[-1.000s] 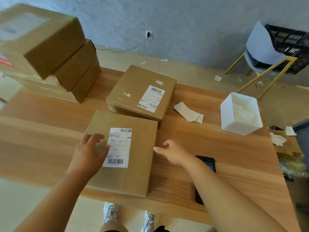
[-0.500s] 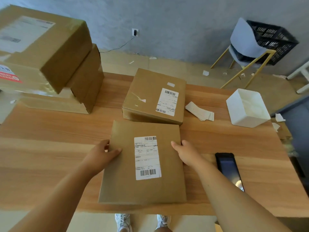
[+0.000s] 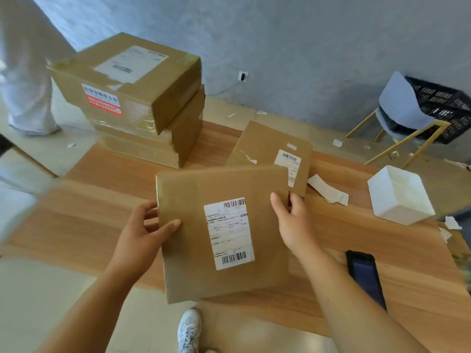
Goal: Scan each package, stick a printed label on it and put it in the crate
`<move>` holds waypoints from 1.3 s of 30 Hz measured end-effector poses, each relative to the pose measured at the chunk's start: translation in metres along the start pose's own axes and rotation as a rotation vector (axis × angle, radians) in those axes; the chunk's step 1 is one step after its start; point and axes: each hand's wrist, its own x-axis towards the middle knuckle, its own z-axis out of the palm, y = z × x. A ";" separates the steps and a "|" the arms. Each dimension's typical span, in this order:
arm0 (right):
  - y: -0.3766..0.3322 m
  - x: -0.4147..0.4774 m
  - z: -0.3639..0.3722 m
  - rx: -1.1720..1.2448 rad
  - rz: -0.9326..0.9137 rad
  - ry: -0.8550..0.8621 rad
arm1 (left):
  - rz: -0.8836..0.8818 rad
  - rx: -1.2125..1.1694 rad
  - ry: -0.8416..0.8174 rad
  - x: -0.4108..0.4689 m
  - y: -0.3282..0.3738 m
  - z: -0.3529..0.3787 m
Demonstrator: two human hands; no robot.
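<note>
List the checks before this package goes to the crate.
1. Left hand grips the package at its left edge: ok.
2. Right hand grips its right edge: ok.
3. Label stuck on its top face: ok.
4. Package scanned: cannot tell.
5. Room in the black crate on the chair: cannot tell, inside hidden.
6. Path right over the white bin: likely ok if carried high.

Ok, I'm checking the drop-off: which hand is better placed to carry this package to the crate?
Likely the right: the right hand grips the package at its right edge, and the crate sits far right.
</note>
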 end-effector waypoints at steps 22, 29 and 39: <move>-0.221 -0.101 0.347 0.122 -0.308 -0.703 | -0.024 -0.192 0.619 -0.084 -0.075 -0.375; -0.272 -0.117 0.463 0.038 -0.333 -0.776 | -0.039 -0.191 0.693 -0.063 -0.095 -0.476; -0.330 -0.036 0.594 -0.009 -0.339 -0.802 | -0.081 -0.148 0.713 0.063 -0.107 -0.561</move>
